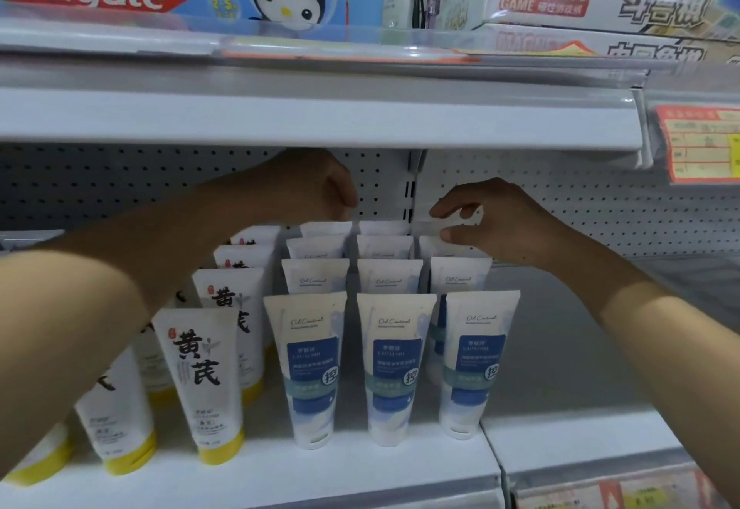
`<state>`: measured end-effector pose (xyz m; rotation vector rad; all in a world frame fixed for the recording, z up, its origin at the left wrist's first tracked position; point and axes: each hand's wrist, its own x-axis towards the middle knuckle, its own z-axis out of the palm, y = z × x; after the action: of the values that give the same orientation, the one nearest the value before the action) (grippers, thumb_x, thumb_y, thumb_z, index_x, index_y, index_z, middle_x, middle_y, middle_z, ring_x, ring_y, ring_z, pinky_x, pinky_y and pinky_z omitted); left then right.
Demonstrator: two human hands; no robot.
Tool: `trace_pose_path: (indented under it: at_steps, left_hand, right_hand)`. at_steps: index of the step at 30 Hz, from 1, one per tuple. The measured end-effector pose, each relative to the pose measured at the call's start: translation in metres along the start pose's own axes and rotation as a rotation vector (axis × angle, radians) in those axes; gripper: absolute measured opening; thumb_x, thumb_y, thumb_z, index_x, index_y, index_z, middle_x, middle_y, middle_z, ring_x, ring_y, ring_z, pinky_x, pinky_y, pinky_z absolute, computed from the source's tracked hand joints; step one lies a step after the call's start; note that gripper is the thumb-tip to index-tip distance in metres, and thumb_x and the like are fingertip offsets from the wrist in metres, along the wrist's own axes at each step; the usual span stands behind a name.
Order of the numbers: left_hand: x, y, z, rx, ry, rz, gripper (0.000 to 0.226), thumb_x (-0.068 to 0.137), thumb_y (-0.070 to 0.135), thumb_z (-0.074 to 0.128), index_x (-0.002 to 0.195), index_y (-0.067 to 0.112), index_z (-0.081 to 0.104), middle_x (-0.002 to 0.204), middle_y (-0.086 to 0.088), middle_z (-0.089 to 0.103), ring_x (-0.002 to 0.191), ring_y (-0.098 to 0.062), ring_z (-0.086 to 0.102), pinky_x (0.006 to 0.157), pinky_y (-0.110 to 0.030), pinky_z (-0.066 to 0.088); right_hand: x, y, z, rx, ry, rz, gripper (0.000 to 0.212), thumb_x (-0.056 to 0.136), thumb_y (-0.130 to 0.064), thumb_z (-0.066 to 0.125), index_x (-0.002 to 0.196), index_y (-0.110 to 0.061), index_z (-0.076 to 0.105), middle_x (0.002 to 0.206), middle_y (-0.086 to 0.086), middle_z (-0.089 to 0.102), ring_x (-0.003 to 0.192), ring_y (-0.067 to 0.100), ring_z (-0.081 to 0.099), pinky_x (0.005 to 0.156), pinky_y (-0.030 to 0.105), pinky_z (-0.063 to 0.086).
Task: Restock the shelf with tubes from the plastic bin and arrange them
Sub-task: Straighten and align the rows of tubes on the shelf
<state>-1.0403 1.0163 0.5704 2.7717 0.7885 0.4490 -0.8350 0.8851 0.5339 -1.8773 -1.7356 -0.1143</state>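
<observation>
Our right hand (492, 220) is at the back of the shelf (560, 440). Its thumb and fingers pinch the flat top edge of the back tube (444, 242) in the right row. So that grip is clamped on a tube. Our left hand (316, 188) is at the back too, over the left blue row. Its fingers curl down to the top of the last tube there. We cannot tell if that grip is pinching it or only touching it.

Below our hands stand the blue tubes (394, 368). They stand on their caps in three rows, going from the front of the shelf to the back. The left and middle rows each show about four tubes. The right row shows about four as well, with our right hand on the last one. The rows look quite straight.

To the left are the yellow tubes (204, 380), with yellow caps. They lean a bit and look less neat.

We think most of the blue tubes are in place now. We seem to be fixing up the back ones. The shelf to the right of the blue tubes is bare, so more could go there. The bin is not in view, so we cannot tell how many tubes are left in it.
</observation>
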Motion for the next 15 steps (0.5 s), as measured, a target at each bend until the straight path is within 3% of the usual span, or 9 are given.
trace_pose_path:
  at_steps: [5,9,12,15]
  left_hand:
    - [-0.013,-0.022,-0.005,0.056,-0.052,-0.086,0.017,0.079,0.017,0.071,0.096,0.017,0.071,0.087,0.007,0.065,0.076,-0.002,0.056,0.077,-0.016,0.043]
    - [-0.012,-0.029,0.006,0.134,-0.161,-0.083,0.022,0.080,0.023,0.071,0.100,0.015,0.070,0.087,0.008,0.062,0.074,-0.002,0.053,0.072,-0.017,0.041]
    - [-0.012,-0.030,0.011,0.170,-0.170,-0.071,0.024,0.082,0.022,0.069,0.104,0.012,0.069,0.085,0.010,0.055,0.083,-0.007,0.051,0.076,-0.018,0.036]
    - [-0.011,-0.031,0.012,0.157,-0.161,-0.052,0.019,0.081,0.020,0.070,0.099,0.013,0.071,0.076,0.014,0.055,0.078,-0.006,0.052,0.064,-0.015,0.039]
  right_hand:
    - [0.005,-0.006,0.001,0.038,0.068,0.012,0.019,0.082,-0.022,0.070,0.101,-0.023,0.068,0.109,-0.007,0.064,0.092,0.009,0.053,0.069,0.003,0.037]
    - [0.009,-0.011,0.004,0.019,0.047,0.008,0.021,0.083,-0.023,0.069,0.103,-0.024,0.067,0.113,-0.004,0.064,0.097,0.012,0.054,0.078,0.017,0.040]
    - [0.011,-0.013,0.005,0.014,0.040,0.006,0.021,0.083,-0.023,0.069,0.103,-0.024,0.067,0.113,-0.005,0.064,0.098,0.011,0.055,0.078,0.017,0.040]
    - [0.011,-0.013,0.003,0.006,0.038,0.012,0.020,0.083,-0.023,0.069,0.103,-0.024,0.067,0.112,-0.006,0.063,0.098,0.011,0.055,0.073,0.010,0.038]
